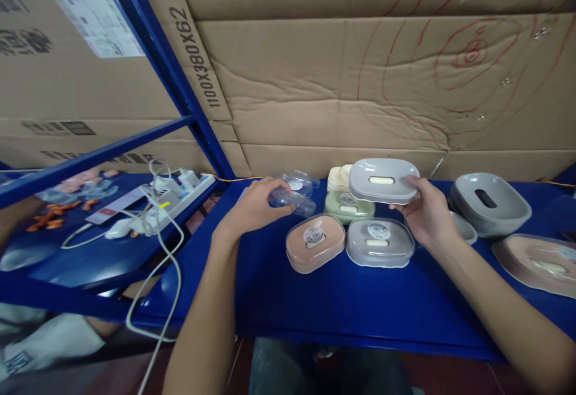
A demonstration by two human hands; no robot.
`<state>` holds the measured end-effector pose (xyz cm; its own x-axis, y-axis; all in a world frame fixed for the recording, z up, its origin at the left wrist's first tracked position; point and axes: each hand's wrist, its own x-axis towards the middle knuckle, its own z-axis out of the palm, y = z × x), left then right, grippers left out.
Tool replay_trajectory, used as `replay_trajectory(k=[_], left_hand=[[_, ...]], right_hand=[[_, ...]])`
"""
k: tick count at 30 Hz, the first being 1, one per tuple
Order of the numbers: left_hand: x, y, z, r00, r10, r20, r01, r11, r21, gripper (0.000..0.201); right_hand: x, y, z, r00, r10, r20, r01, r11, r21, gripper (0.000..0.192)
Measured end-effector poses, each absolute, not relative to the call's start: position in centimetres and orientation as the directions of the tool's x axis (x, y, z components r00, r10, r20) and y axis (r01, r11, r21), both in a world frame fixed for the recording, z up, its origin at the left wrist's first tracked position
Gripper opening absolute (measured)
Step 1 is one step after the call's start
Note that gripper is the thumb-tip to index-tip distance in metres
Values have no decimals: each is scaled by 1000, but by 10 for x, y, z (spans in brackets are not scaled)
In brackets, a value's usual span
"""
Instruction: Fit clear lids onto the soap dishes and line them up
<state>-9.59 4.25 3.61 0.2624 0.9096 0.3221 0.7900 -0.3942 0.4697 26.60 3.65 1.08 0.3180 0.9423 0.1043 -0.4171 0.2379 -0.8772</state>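
My right hand (429, 215) grips the right end of a grey oval soap dish (362, 186) with a cream bar in its slot, lifted above the table. My left hand (254, 206) has its thumb and fingers closed around a clear plastic cover (301, 204). Behind that cover lie more clear covers (306, 180), one with a round label. On the blue table below sit a covered pink soap dish (310, 251), a covered grey one (380, 257) and a covered green one (344, 210), each with a label.
Cream pieces (338, 177) are stacked behind the green dish. To the right stand grey dishes (508, 206) and a covered pink dish (517, 254). A power strip (193, 194), white cables (177, 263) and a phone (114, 206) lie left, near another person's arm (18, 221). Cardboard (288, 95) backs the table.
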Motion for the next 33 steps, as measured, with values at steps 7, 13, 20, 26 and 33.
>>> replay_trajectory(k=[7, 13, 20, 26, 33], left_hand=[[-85, 53, 24, 232, 902, 364, 692, -416, 590, 31], [-77, 47, 30, 213, 935, 283, 757, -341, 558, 30], [-70, 48, 24, 186, 969, 160, 821, -243, 517, 26], [-59, 52, 11, 209, 974, 91, 830, -226, 509, 34], [-52, 50, 5, 212, 975, 65, 841, -216, 495, 66]], right_hand=[[267, 37, 11, 318, 946, 67, -430, 206, -879, 27], [269, 38, 9, 312, 947, 81, -423, 215, -881, 27], [268, 37, 9, 319, 943, 96, -417, 231, -879, 25], [269, 37, 7, 299, 947, 120, -405, 240, -882, 28], [269, 37, 8, 299, 946, 122, -401, 241, -884, 28]])
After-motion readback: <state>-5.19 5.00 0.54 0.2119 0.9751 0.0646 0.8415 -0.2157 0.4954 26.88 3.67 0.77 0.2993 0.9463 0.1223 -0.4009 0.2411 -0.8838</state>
